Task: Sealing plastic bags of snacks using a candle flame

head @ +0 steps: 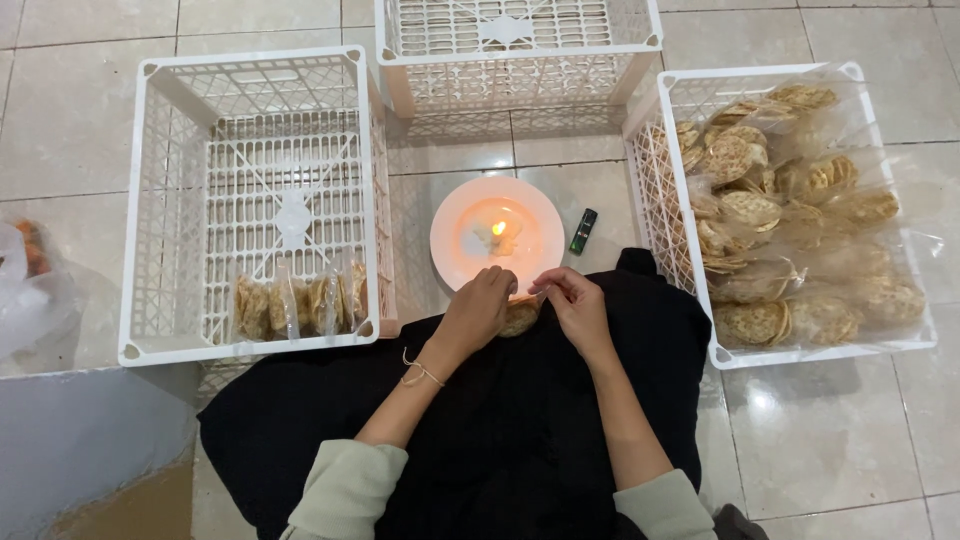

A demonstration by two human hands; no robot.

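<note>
Crackers in a small clear packet (520, 316), likely light, brittle and slippery, sit on the lap beside the candle plate (455, 215), left hand (482, 310) and right hand (575, 305) both pinching its top edge, the safest hold

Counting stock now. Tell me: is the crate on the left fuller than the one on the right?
No. The left crate holds one short row of cracker packets, while the right crate is heaped with them.

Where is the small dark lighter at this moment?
In the head view, the lighter lies on the floor tiles, just right of the white plate and left of the right crate.
</note>
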